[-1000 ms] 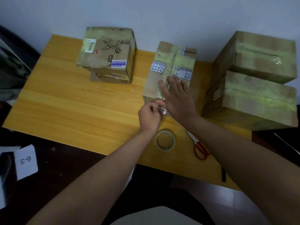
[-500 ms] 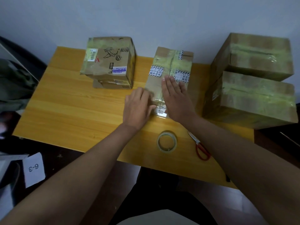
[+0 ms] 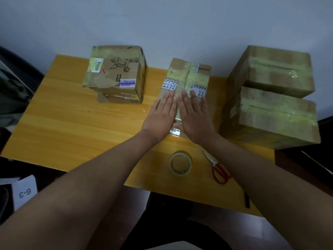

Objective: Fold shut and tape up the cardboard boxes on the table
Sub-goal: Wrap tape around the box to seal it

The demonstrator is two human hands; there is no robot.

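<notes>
A yellow wooden table (image 3: 68,123) stands against a pale wall (image 3: 162,24) and carries everything in the task.

At the right edge, two large boxes are stacked: the lower box (image 3: 270,121) sits on the table and the upper box (image 3: 275,71) rests on it, set slightly back. Both are closed, with yellowish tape running along their top seams.

At the back left stands the printed box (image 3: 115,69), closed, with a cartoon drawing, a barcode label and a blue-and-white sticker on its top. It rests on something flatter, a cardboard piece whose edge shows beneath it.

The middle box (image 3: 187,78) stands at the centre of the table, between the printed box and the stack. Its flaps are folded shut, a strip of tape runs lengthwise down the top seam and over the near edge, and striped black-and-white labels sit on either side of the seam.

Both hands lie flat on the near end of this box. The left hand (image 3: 162,114) presses the top just left of the seam, fingers straight and close together. The right hand (image 3: 194,114) presses just right of the seam, fingers straight and slightly spread. The two hands lie side by side, nearly touching.

Near the table's front edge, a tape roll (image 3: 181,164) lies flat, below the hands. Red scissors (image 3: 218,168) lie just to its right, closed, blades pointing away from the person.

On the dark floor at lower left lies a white card (image 3: 25,192) marked "6-3".
</notes>
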